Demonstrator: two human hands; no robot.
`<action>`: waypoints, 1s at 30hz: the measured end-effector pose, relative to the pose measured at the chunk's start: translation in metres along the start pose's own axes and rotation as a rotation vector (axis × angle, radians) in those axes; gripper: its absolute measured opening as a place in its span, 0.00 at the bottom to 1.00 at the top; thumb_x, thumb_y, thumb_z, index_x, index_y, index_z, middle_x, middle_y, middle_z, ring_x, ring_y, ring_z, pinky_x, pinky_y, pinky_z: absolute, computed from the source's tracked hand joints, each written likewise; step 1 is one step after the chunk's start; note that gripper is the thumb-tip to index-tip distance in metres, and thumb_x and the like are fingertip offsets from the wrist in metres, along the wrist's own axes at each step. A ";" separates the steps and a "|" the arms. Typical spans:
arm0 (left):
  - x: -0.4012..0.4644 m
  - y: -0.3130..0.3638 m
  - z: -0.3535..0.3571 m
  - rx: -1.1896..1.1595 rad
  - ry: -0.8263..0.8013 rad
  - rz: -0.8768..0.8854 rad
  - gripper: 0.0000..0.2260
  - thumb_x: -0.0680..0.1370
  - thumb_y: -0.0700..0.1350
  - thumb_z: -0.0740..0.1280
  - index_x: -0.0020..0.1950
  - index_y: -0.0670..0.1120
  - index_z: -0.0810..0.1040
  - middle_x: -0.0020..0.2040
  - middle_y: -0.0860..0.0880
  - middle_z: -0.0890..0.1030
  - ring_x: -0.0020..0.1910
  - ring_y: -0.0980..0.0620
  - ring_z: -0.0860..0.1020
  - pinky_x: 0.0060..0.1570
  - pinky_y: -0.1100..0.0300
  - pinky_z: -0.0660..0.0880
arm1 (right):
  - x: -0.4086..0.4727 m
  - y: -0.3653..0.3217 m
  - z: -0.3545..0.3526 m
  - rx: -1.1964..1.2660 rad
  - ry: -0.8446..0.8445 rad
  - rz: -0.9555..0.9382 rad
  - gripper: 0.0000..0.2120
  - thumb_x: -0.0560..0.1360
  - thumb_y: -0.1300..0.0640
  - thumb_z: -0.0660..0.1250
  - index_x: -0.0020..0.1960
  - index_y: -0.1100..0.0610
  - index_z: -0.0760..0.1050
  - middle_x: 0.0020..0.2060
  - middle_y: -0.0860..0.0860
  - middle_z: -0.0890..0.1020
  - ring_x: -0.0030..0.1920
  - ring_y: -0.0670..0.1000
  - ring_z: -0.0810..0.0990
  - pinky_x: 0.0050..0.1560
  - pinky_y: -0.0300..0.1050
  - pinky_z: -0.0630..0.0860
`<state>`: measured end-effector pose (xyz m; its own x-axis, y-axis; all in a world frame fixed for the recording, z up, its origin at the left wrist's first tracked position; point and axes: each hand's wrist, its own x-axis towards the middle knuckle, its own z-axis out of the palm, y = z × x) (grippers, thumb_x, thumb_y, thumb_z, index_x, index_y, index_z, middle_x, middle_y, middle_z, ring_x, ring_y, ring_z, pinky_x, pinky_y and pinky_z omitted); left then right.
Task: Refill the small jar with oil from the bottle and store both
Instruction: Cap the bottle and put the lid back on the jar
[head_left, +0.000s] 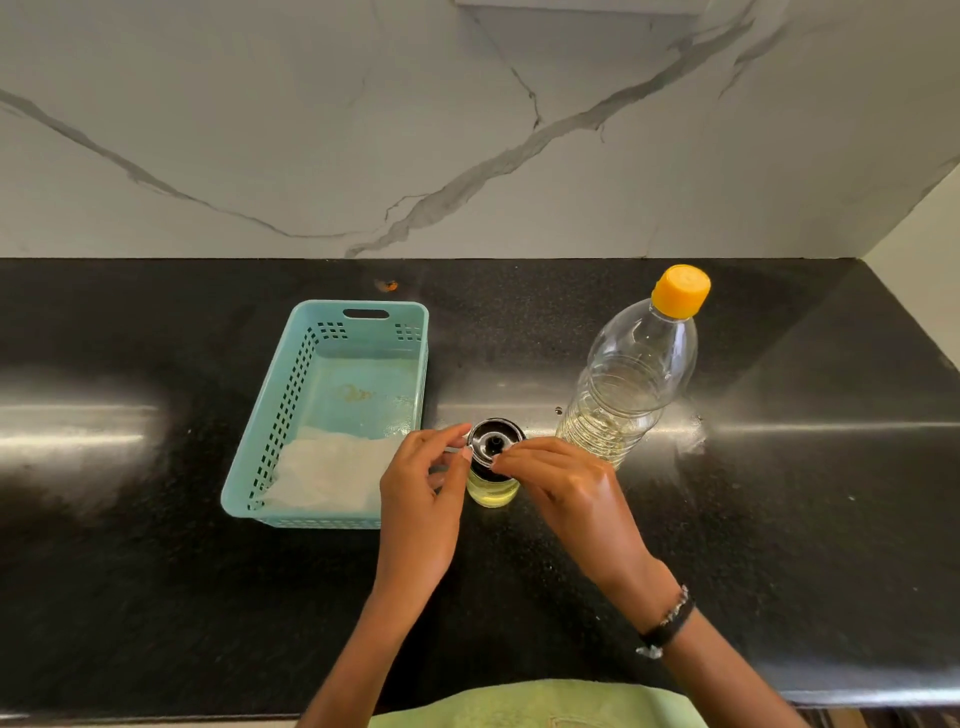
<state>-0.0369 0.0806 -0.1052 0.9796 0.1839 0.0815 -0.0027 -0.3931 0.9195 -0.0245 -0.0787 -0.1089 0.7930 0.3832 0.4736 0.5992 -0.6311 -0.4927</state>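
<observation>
— Small jar (492, 486)? 
— Upright on black counter (156, 597), yellow oil inside, black lid (494, 441) on top, pinched by fingertips of left hand (421, 499) and right hand (569, 491).
— Right of jar? 
— Oil bottle (626, 384), orange cap (680, 291) on, oil low.
— Left of jar? 
— Teal basket (270, 415) holding white cloth (327, 470), just beside

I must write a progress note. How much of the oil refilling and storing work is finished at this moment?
Pouring looks done: the small jar holds yellow oil, and the bottle stands upright with its orange cap on. In hand: the left hand and right hand both pinch the jar's black lid, seemingly closing it. Left: storing both; neither is in the blue basket yet.
</observation>
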 end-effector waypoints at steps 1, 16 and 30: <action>0.001 -0.002 0.000 -0.003 -0.004 -0.004 0.12 0.78 0.40 0.66 0.61 0.48 0.79 0.50 0.53 0.77 0.49 0.66 0.77 0.46 0.74 0.74 | 0.000 0.000 0.000 -0.003 -0.006 0.002 0.09 0.74 0.60 0.65 0.50 0.58 0.83 0.47 0.50 0.85 0.51 0.47 0.81 0.55 0.35 0.75; 0.003 -0.004 0.004 -0.022 -0.006 0.031 0.14 0.76 0.40 0.68 0.61 0.48 0.79 0.49 0.52 0.77 0.48 0.64 0.77 0.46 0.72 0.76 | 0.002 -0.001 -0.001 0.032 -0.041 0.054 0.11 0.75 0.57 0.63 0.52 0.57 0.82 0.48 0.50 0.85 0.52 0.46 0.81 0.54 0.39 0.77; 0.005 -0.006 0.006 0.032 0.012 0.068 0.15 0.74 0.40 0.71 0.60 0.46 0.79 0.49 0.52 0.75 0.48 0.64 0.77 0.44 0.75 0.74 | 0.018 0.007 0.007 -0.116 -0.019 0.186 0.06 0.71 0.60 0.73 0.49 0.54 0.84 0.39 0.47 0.82 0.40 0.48 0.76 0.34 0.46 0.76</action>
<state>-0.0311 0.0784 -0.1122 0.9749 0.1666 0.1478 -0.0621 -0.4336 0.8989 -0.0051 -0.0711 -0.1086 0.8913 0.2651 0.3679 0.4266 -0.7653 -0.4820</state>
